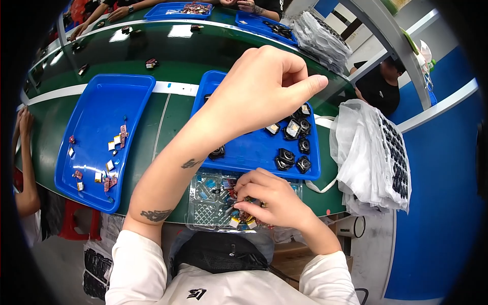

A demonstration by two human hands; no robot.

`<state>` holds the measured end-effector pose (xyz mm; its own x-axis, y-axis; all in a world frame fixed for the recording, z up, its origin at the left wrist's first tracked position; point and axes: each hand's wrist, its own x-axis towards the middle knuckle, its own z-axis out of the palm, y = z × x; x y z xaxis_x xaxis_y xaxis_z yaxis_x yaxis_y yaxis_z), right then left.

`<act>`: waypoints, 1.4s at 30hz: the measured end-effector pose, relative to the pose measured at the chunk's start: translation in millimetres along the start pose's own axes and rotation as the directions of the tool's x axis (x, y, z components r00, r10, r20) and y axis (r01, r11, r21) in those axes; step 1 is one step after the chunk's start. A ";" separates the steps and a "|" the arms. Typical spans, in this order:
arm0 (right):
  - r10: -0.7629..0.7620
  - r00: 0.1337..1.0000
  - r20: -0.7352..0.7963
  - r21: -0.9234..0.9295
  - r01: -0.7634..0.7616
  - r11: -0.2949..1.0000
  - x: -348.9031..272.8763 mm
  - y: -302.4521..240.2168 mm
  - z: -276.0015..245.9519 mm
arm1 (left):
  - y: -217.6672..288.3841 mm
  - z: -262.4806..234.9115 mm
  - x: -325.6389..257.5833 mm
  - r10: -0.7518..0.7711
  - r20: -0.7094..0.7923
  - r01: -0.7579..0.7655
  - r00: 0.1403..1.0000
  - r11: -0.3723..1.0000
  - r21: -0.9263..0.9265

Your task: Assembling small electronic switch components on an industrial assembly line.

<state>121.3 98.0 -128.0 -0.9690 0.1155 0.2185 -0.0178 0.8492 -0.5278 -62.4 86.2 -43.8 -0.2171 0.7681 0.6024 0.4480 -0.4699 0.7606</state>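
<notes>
My left arm stretches across the picture, and my left hand (274,76) hovers above the far part of a blue tray (244,161). Its thumb points out to the right, apart from the curled index finger; the other fingers are mostly hidden, and nothing shows in its grasp. Black rounded casings (285,158), some with pale rectangular pieces inside, lie in that tray. Lower down, my right hand (272,198) is closed, fingertips together among small wired electronic parts (246,222) in a clear compartmented plastic tray (206,216). What it pinches is too small to make out.
Another blue tray (91,147) on the left holds small boards and battery-like pieces. Stacked white-wrapped trays (371,152) of black parts stand at right. Loose parts (151,63) lie on the green belt (114,53) beyond. Other people's hands (119,13) work across it; a person sits at left.
</notes>
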 end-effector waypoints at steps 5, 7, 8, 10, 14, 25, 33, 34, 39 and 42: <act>0.336 0.921 -0.195 0.602 -0.158 0.783 -21.2 4.5 -9.8 | 3.1 -6.0 0.6 0.098 0.264 -0.119 0.960 0.991 0.064; 0.403 0.857 -0.321 0.770 -0.012 0.638 -27.2 7.5 -8.0 | -3.3 -5.1 0.2 0.177 0.384 -0.212 0.906 0.976 0.051; 0.453 0.826 -0.335 0.814 0.012 0.581 -30.0 7.1 -12.3 | -2.9 -4.3 -1.3 0.189 0.445 -0.228 0.875 0.973 0.035; 0.463 0.775 -0.431 0.824 0.127 0.553 -32.6 15.2 -11.2 | 0.8 -5.7 -4.4 0.108 0.615 -0.176 0.781 0.983 0.050; 0.514 0.654 -0.555 0.824 0.352 0.443 -30.3 15.4 -13.0 | -2.9 3.7 -10.1 0.050 0.769 -0.127 0.637 0.991 0.041; 0.602 0.554 -0.575 0.818 0.415 0.400 -28.0 17.8 -14.4 | -0.1 9.4 -5.4 0.099 0.743 -0.092 0.662 0.994 -0.051; 0.609 0.527 -0.594 0.804 0.364 0.469 -27.8 19.8 -12.9 | -0.3 14.6 -5.7 0.050 0.731 -0.086 0.681 0.996 0.011; 0.586 0.544 -0.601 0.799 0.414 0.435 -27.4 20.2 -12.8 | -1.4 15.2 -5.7 0.075 0.732 -0.073 0.678 0.997 -0.035; 0.484 0.609 -0.629 0.775 0.439 0.455 -34.1 24.0 -13.5 | -6.0 16.0 -6.0 0.055 0.671 -0.060 0.739 0.998 -0.016; 0.510 0.568 -0.646 0.761 0.427 0.489 -32.8 20.3 -13.2 | -4.3 18.2 -5.6 0.068 0.643 -0.078 0.762 0.997 -0.013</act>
<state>156.0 118.3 -135.1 -0.3998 0.8317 0.3852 -0.6101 0.0721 -0.7890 -47.4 91.9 -54.8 0.4230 0.8335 0.3554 0.4523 -0.5341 0.7143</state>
